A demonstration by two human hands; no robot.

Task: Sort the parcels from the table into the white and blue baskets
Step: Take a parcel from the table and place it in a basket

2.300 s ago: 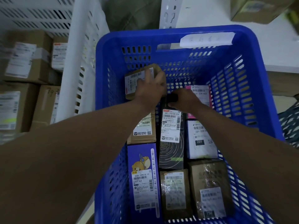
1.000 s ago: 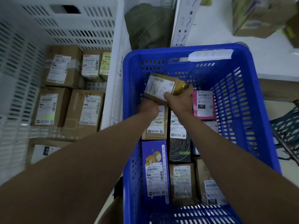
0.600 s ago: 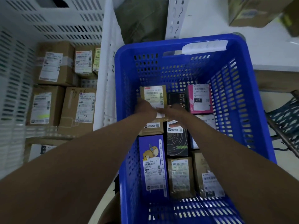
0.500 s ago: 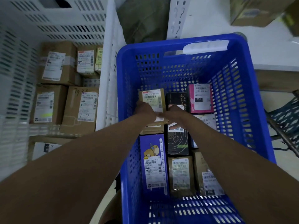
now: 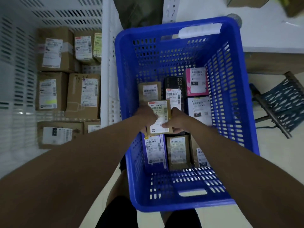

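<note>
Holding a small box (image 5: pixel 159 118) between them, the left hand (image 5: pixel 145 116) and right hand (image 5: pixel 176 120) both grip its sides, above the blue basket (image 5: pixel 236 102).

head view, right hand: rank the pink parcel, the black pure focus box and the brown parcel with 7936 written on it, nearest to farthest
Measured from the right hand, whose grip is on a small brown parcel:
1. Black pure focus box, just beyond the hand in the blue basket.
2. Pink parcel, farther back and right in that basket.
3. Brown 7936 parcel, far left in the white basket.
</note>
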